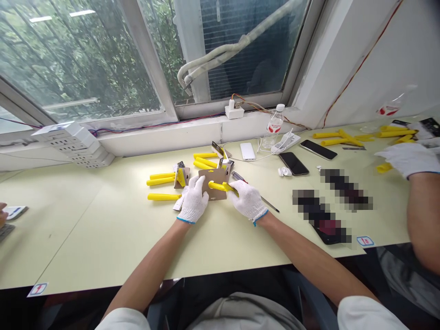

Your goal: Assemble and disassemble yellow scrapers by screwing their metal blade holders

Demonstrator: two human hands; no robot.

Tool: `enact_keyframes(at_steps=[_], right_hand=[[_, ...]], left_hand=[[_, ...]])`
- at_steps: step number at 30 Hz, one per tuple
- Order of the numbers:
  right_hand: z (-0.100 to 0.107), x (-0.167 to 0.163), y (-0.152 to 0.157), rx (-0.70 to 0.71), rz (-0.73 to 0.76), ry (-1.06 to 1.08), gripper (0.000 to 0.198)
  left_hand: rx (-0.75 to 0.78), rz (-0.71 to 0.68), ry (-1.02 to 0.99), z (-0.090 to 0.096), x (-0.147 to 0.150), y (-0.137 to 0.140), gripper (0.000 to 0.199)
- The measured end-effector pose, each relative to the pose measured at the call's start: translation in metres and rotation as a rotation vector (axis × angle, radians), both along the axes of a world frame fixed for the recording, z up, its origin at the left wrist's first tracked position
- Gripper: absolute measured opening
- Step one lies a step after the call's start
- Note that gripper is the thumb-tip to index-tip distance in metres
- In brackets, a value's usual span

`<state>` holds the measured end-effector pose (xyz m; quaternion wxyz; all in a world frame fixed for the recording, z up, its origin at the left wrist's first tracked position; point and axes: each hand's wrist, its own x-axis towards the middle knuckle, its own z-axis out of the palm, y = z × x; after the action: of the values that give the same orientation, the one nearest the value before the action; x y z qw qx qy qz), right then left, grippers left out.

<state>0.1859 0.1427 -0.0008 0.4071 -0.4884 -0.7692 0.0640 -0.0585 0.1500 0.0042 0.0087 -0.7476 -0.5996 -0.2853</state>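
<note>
Framed windows [151, 55] span the far side (leafy greenery [96, 59] beyond the left panes); a white wall [405, 55] stands far right; a pale yellow-green table [103, 243] lies nearer.

It looks like a small workshop: a long pale surface [113, 238] runs beneath the window [85, 59], with a co-worker's white-gloved hand [407, 160] at it; stacked white boxes [77, 144] stand just under the window, and several yellow-handled pieces [163, 197] lie farther out from the window.

Bare forearms [153, 262] extended; right hand [248, 200] curled closed; left hand [194, 200] back upward, grip hard to judge.
</note>
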Motion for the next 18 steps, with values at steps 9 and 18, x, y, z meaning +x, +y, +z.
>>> enact_keyframes(at_steps=[9,18], right_hand=[[0.009,0.002,0.007,-0.253,-0.042,0.253,0.024],[0.017,0.006,0.007,-0.305,-0.113,0.366,0.025]], left_hand=[[-0.022,0.041,0.215,0.007,0.003,-0.002,0.068],[-0.038,0.045,0.318,0.005,0.003,-0.007,0.061]])
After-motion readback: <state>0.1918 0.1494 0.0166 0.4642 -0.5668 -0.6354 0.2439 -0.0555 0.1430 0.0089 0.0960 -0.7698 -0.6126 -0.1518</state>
